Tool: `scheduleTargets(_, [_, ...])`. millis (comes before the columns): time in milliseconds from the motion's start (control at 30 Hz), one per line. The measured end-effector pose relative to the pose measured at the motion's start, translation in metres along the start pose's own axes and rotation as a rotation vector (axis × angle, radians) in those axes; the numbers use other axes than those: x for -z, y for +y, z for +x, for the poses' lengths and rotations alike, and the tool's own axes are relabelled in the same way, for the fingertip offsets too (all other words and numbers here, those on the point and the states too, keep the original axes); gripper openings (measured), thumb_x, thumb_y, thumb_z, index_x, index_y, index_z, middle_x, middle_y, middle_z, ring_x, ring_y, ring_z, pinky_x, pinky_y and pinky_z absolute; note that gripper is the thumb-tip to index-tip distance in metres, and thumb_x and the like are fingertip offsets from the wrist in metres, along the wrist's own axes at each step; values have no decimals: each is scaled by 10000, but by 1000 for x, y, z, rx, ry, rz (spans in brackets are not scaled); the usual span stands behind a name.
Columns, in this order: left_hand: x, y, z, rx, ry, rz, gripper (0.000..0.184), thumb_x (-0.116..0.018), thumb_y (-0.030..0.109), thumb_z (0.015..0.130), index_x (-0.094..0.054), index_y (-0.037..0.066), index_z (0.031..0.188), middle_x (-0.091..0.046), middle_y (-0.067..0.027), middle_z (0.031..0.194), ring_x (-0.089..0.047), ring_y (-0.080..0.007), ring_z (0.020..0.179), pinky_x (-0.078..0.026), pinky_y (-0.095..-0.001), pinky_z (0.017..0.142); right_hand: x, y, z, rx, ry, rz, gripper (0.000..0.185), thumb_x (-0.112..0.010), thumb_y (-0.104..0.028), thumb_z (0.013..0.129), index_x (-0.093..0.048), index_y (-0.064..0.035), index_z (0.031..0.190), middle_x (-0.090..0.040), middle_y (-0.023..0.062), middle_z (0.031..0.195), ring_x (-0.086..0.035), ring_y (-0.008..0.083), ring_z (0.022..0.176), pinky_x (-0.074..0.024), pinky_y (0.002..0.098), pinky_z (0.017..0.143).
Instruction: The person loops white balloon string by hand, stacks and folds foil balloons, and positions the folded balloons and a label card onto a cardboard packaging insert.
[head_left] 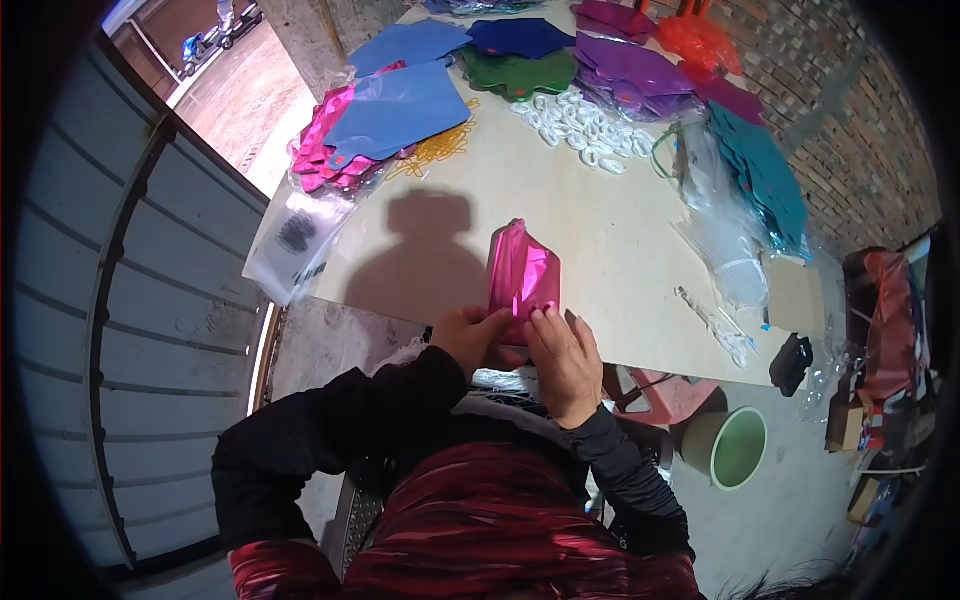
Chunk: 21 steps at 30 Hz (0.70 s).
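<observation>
A shiny pink foil piece (525,270), folded into a narrow shape with a pointed far end, lies at the table's near edge in front of me. My left hand (468,338) grips its near left side, with the thumb on top and the other fingers partly hidden. My right hand (563,362) rests on its near right part, fingers stretched out and lying flat on the foil. Whether the piece is a bag or a foil balloon I cannot tell.
Blue sheets (395,110) cover pink foil pieces (318,150) at the table's far left. White loops (580,125), yellow bands (437,150), purple sheets (635,80) and teal sheets (765,170) lie farther back. A green bucket (740,448) stands on the floor at right.
</observation>
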<state>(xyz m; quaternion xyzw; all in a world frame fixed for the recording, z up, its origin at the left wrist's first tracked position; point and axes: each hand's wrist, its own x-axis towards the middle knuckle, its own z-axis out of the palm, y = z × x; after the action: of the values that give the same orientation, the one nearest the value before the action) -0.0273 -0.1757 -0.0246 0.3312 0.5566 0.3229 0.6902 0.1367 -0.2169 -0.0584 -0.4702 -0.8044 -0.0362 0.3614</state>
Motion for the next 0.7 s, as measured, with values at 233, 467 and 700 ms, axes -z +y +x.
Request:
scheduleTargets(233, [5, 6, -9, 124, -107, -137, 312, -492, 249, 933, -539, -28, 1068, -640, -149, 923, -660, -224, 659, -567, -325, 600, -8, 6, -6, -10, 63, 26, 286, -623, -27, 729, -650, -20, 1014, -591, 83, 1100, -560, 226, 1089, -432, 431, 908])
scheduleTargets(467, [26, 12, -28, -89, -19, 3, 260, -462, 177, 936, -489, -28, 1093, -625, -171, 940, -660, -263, 769, -546, -335, 734, -17, 4, -7, -1, 230, 41, 252, -658, -16, 703, -664, -15, 955, -628, 90, 1012, -607, 228, 1011, -456, 417, 879])
scheduleTargets(700, [31, -65, -45, -530, -261, 147, 292, -569, 163, 879, -507, 9, 1119, -617, -101, 972, -615, -185, 895, -491, -310, 767, 5, -35, 0, -843, 421, 1330, 147, -572, -81, 883, -622, 14, 983, -660, 91, 911, -621, 148, 854, -471, 307, 805])
